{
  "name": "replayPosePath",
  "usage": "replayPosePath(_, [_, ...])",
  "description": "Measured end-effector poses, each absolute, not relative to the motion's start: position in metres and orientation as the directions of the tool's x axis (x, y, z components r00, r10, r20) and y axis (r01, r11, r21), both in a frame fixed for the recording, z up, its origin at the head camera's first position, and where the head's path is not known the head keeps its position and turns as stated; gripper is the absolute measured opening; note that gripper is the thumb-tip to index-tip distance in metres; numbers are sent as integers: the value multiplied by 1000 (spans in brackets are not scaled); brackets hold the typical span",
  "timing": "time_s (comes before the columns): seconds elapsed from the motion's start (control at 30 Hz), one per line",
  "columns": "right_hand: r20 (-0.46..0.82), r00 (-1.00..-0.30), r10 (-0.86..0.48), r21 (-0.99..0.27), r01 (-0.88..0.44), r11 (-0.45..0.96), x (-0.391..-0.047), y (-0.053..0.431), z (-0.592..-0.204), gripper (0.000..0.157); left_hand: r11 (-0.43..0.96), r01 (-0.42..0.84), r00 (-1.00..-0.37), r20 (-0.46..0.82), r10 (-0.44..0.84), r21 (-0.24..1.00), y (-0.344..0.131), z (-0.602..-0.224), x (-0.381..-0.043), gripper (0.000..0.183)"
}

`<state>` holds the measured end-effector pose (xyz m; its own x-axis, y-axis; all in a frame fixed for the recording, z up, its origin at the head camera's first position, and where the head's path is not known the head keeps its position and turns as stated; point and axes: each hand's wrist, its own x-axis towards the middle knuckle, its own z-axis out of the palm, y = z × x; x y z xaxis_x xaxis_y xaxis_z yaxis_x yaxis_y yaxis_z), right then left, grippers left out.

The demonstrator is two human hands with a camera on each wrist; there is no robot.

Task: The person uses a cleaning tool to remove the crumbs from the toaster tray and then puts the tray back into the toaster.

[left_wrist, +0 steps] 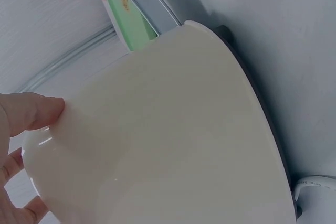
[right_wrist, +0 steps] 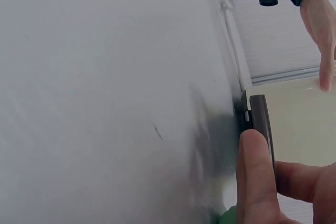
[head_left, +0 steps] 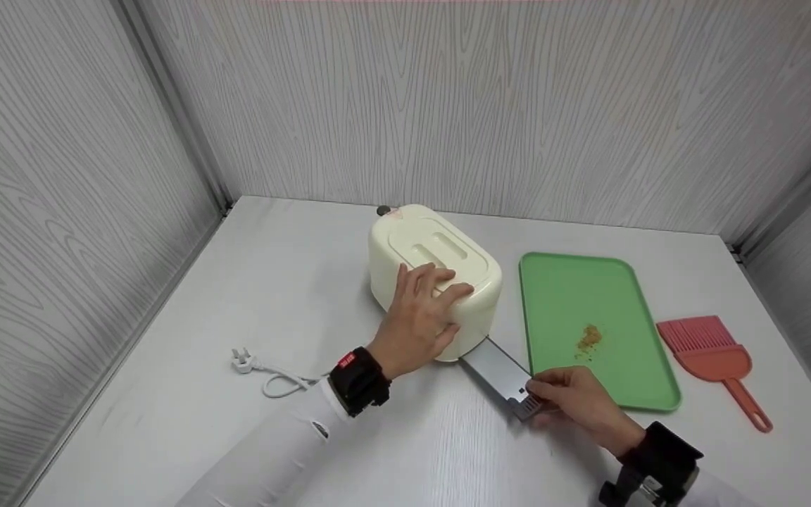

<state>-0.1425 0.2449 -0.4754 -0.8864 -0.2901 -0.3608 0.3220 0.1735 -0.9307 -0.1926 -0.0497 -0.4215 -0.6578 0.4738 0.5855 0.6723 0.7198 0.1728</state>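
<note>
A cream toaster (head_left: 437, 260) stands on the table, with two slot-shaped recesses on its top. My left hand (head_left: 416, 320) holds its near end, fingers over the top and thumb against the side; the thumb (left_wrist: 39, 111) shows in the left wrist view. A flat grey metal crumb tray (head_left: 500, 373) sticks out from the toaster's base, its inner end hidden inside. My right hand (head_left: 578, 398) pinches the tray's slotted outer end between thumb and fingers. In the right wrist view the tray's dark edge (right_wrist: 260, 114) is seen side-on between them.
Beside the toaster lies a green tray (head_left: 581, 289) with a small heap of brown crumbs (head_left: 590, 338). Right of it are a pink brush (head_left: 698, 334) and an orange-red dustpan (head_left: 715, 362). A white cord with a plug (head_left: 243, 362) lies at left. Panels wall the table's back and sides.
</note>
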Motion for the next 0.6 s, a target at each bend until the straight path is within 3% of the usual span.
replayPosePath(0.17, [-376, -897, -232, -925, 349, 147, -138, 243, -475, 52, 717, 677, -649, 594, 476, 165, -50, -422, -193, 52])
replayPosePath(0.6, [-416, -909, -23, -909, 417, -13, -115, 234, -477, 51, 726, 672, -652, 583, 486, 147, -50, -421, -194, 52])
